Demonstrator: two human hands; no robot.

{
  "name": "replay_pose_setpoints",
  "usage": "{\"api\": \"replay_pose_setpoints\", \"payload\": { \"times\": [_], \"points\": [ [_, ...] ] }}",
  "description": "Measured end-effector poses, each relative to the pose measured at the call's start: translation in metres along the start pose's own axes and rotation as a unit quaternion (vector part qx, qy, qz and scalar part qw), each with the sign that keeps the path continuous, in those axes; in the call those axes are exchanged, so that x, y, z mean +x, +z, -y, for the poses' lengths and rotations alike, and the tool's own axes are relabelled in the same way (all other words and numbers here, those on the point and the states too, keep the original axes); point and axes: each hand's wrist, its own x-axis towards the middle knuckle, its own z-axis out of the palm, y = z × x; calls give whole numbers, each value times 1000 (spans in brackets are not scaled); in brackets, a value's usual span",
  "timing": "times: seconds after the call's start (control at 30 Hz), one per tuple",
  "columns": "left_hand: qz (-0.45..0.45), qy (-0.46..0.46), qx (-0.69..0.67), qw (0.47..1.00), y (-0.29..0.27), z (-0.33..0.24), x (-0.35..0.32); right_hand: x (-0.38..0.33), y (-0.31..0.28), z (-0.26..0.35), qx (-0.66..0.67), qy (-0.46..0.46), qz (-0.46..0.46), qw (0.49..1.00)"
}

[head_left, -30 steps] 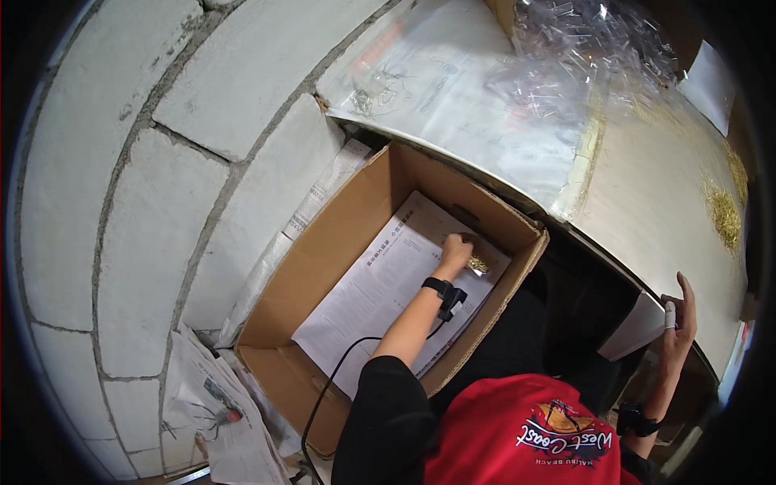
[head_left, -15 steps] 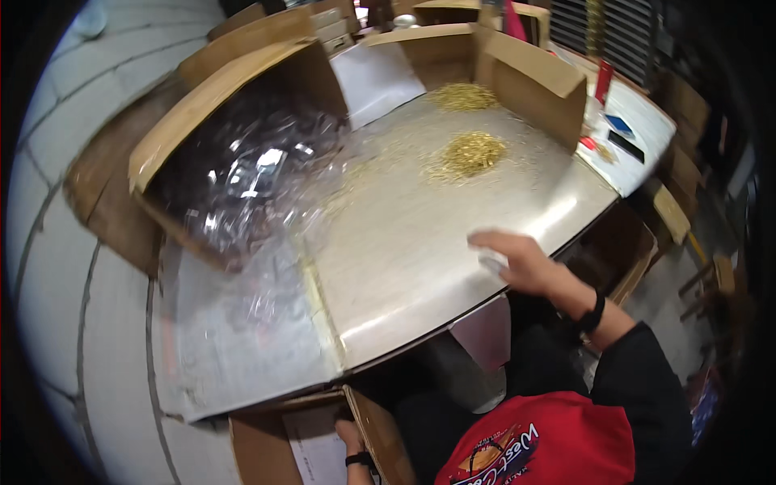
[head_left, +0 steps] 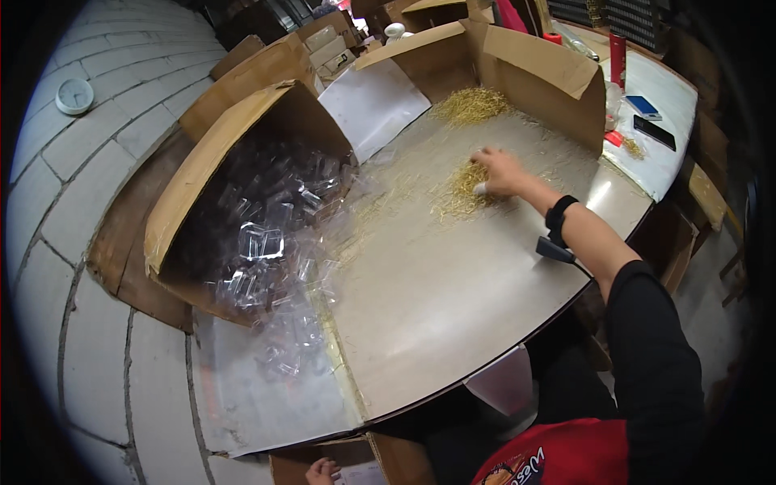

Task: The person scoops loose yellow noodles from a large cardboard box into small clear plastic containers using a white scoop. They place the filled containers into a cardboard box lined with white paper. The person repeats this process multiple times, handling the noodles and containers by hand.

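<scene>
My right hand [head_left: 499, 173] reaches over the nearer pile of small thin gold-coloured pieces [head_left: 462, 194] on the table. Its thumb and forefinger are apart, with white covers on the tips, and touch the pile's edge; nothing shows between them. A second gold pile [head_left: 473, 106] lies farther back. Low at the picture's edge, my left hand [head_left: 323, 471] is over an open cardboard box [head_left: 396, 461]. Its fingers are loosely bent and apart, and I see nothing in them. White paper [head_left: 362, 474] lies in that box.
A large tipped carton [head_left: 212, 174] on the left spills clear plastic cases [head_left: 263, 242] onto the table [head_left: 420, 323]. Cardboard walls [head_left: 541, 69] edge the back. A side table on the right bears a phone [head_left: 655, 132], a blue-screened device [head_left: 643, 106] and a red cylinder [head_left: 617, 61].
My right hand has moved forward from near the table's front edge to the nearer gold pile. My left hand has shifted within the low box, and the view has tilted up.
</scene>
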Motion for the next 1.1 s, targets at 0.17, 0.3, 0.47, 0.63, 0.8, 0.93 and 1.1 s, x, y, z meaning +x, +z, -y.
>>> {"api": "replay_pose_setpoints", "payload": {
  "times": [0.17,0.3,0.47,0.63,0.8,0.93,1.1],
  "points": [
    [-75,90,57,991,6,-93,-25,16,-57,-36,18,19,-120,992],
    [-122,130,34,983,23,-125,-17,16,-75,-40,-177,92,-51,979],
    [-50,210,68,974,70,-161,23,31,-8,-2,71,-18,10,997],
    [-73,288,83,951,70,-196,58,118,101,-19,72,34,88,993],
    [-123,296,139,937,77,-220,103,76,91,117,-66,-83,215,971],
    [-118,399,253,873,115,-245,127,18,72,134,-65,-186,241,950],
    [-161,355,496,776,141,-226,171,-56,44,118,24,-276,261,925]
  ]
}}
